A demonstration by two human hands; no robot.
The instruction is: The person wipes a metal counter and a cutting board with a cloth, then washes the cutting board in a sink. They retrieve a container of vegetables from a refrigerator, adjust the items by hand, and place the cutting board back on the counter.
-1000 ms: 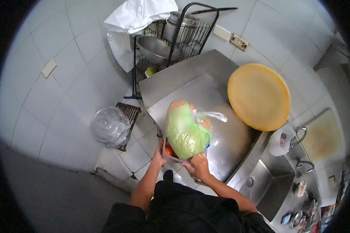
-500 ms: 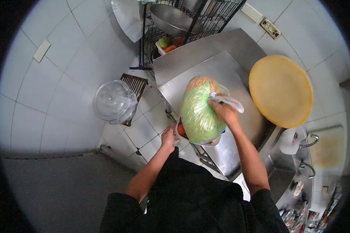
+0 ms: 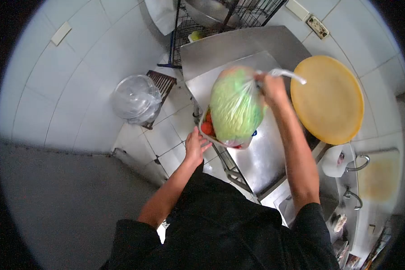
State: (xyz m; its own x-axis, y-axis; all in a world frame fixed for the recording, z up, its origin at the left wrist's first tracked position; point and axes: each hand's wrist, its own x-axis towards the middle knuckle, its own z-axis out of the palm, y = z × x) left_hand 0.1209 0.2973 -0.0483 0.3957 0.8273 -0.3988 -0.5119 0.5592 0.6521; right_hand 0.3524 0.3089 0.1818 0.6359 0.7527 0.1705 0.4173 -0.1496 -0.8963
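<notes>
My right hand is closed on the knotted neck of a large clear plastic bag full of light green contents. The bag hangs over a pale container, in which red-orange round items show at the left. My left hand is at the container's near left rim, its fingers apart. Beneath and behind them is a steel counter. The bag hides most of the container's inside.
A round yellow board leans at the right. Beyond it are a sink with taps and a white jug. A wire rack stands behind the counter. A clear plastic-covered tub is at the left.
My right hand has moved up and to the right, lifting and tilting the bag by its neck. More of the red-orange items shows. The whole view has shifted slightly.
</notes>
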